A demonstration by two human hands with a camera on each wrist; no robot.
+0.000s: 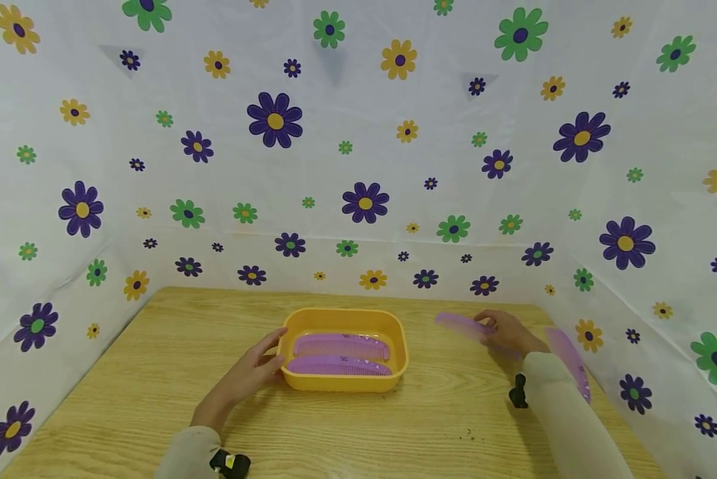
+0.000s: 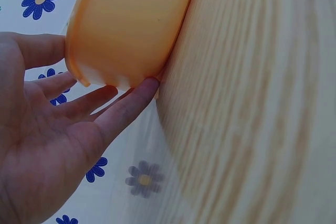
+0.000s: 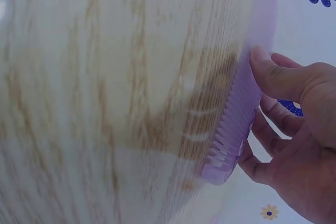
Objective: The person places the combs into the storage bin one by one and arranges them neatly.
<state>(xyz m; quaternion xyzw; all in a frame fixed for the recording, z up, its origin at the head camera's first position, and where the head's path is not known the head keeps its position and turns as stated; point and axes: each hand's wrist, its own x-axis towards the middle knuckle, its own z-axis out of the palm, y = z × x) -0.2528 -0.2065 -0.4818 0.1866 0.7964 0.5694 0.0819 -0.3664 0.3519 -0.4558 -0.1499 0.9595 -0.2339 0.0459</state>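
Note:
A lavender comb (image 1: 457, 324) is in my right hand (image 1: 508, 332), held over the right part of the table. In the right wrist view the thumb and fingers pinch the comb (image 3: 239, 111) by its spine, teeth facing the wood. My left hand (image 1: 245, 376) touches the left end of a yellow plastic basin (image 1: 343, 383). Fairly straight fingers rest against the basin's wall (image 2: 131, 30) in the left wrist view. Inside the basin lie two purple combs, a rear comb (image 1: 334, 338) and a front comb (image 1: 337, 365), side by side.
Another purple comb (image 1: 568, 359) lies at the table's right edge, beside the right forearm. The wooden table (image 1: 442, 439) has a few dark specks near the front. White flowered sheeting (image 1: 358, 159) walls in the back and both sides.

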